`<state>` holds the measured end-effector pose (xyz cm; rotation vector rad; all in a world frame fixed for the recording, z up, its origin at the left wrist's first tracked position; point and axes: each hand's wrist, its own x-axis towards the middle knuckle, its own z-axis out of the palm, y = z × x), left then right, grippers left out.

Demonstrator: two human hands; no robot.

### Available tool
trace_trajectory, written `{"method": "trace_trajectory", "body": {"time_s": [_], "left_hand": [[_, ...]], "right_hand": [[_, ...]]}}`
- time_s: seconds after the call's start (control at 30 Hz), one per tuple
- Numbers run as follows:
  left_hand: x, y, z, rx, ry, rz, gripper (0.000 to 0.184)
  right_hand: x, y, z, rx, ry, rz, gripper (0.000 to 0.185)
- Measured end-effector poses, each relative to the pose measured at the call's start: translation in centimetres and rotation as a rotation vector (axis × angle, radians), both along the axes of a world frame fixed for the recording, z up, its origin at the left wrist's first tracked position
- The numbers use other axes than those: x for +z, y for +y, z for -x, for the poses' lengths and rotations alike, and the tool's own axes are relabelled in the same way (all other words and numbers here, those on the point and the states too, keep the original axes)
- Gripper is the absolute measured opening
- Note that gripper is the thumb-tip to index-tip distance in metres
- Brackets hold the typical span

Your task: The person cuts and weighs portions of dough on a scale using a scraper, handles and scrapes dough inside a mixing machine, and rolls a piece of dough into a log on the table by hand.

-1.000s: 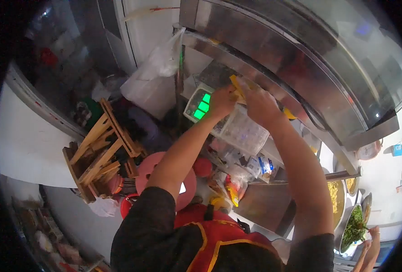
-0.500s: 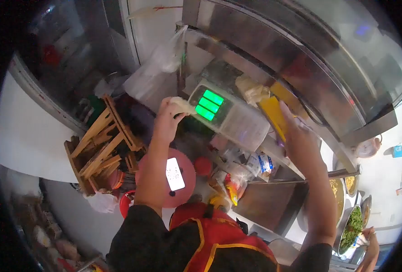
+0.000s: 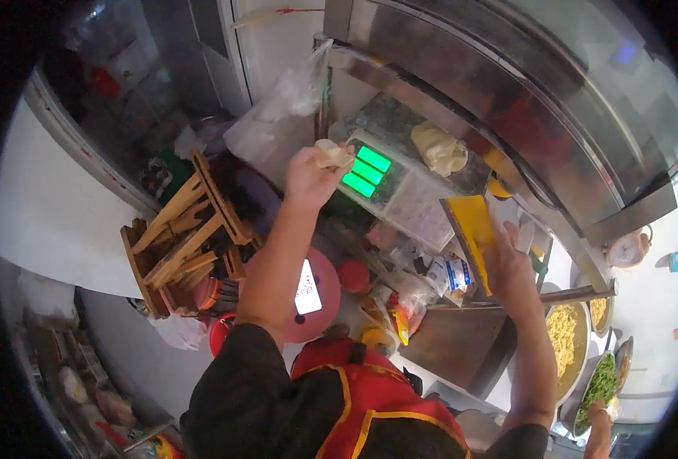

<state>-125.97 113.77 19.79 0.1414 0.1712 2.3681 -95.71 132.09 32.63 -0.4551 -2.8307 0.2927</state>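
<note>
My left hand [image 3: 313, 177] pinches a thin, pale sheet of dough [image 3: 333, 155] by the left end of a scale [image 3: 408, 203] with lit green displays. Behind the scale, a crumpled stack of similar pale dough sheets [image 3: 440, 149] lies on a dark, speckled surface. My right hand [image 3: 509, 264] grips a flat yellow scraper-like piece [image 3: 469, 229], held tilted at the right end of the scale. Its exact kind is unclear, and the fingers partly cover it.
A metal-framed glass cabinet [image 3: 499, 99] rises beyond the scale. Split wood [image 3: 182, 237] fills a crate at left, near a pink round lid [image 3: 325, 294] bearing a QR card [image 3: 306, 287]. At right are noodles [image 3: 562, 336], chopped greens [image 3: 600, 386] and another person's hand [image 3: 600, 417].
My left hand has moved up and right with the dough sheet, closer to the displays. The yellow piece has moved lower, away from the dough stack. The view has shifted slightly.
</note>
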Motion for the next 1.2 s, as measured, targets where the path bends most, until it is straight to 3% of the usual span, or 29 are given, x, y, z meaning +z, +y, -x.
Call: {"method": "trace_trajectory", "body": {"time_s": [0.07,0.17,0.3,0.43,0.57,0.63,0.7,0.83,0.93,1.03,1.13,1.2], "left_hand": [[-0.5,1.8,1.1,-0.062,0.041,-0.086,0.030],[3.1,4.6,0.2,0.005,-0.157,0.073,0.032],[4.9,7.9,0.6,-0.065,-0.237,-0.083,0.041],[6.8,11.9,-0.6,-0.122,-0.315,-0.017,0.039],[6.9,15.9,-1.8,0.028,-0.275,0.072,0.033],[0.5,19.2,-0.2,0.418,0.362,0.401,0.029],[0.5,19.0,0.2,0.400,0.532,0.645,0.023],[1.2,17.2,-2.2,0.633,1.412,1.026,0.038],[0.3,17.1,-3.1,1.174,1.597,1.241,0.042],[-0.2,16.9,-2.7,0.993,1.477,1.229,0.041],[-1.6,17.5,-0.7,0.802,1.613,1.263,0.039],[-0.1,16.6,-1.5,0.720,1.654,1.446,0.036]], "right_hand": [[-0.2,0.1,-0.2,0.013,0.019,0.012,0.063],[-0.1,-0.3,-0.5,0.000,0.031,0.013,0.066],[-0.3,0.0,-0.9,0.018,0.062,-0.024,0.066],[-0.4,-0.2,-0.6,0.001,0.077,0.025,0.066],[-1.0,0.3,-0.8,0.001,0.076,0.037,0.064],[-1.0,0.2,-1.1,-0.017,0.054,0.042,0.064],[-0.9,0.4,-1.1,-0.013,0.066,0.028,0.064],[-0.8,0.9,0.0,-0.036,0.112,-0.029,0.065],[-0.9,1.0,1.3,-0.050,0.142,0.001,0.070],[-1.1,1.7,3.1,-0.049,0.121,-0.091,0.075],[-0.7,1.8,5.1,-0.017,0.085,-0.135,0.072],[0.0,1.3,6.6,-0.004,0.047,-0.151,0.070]]}}
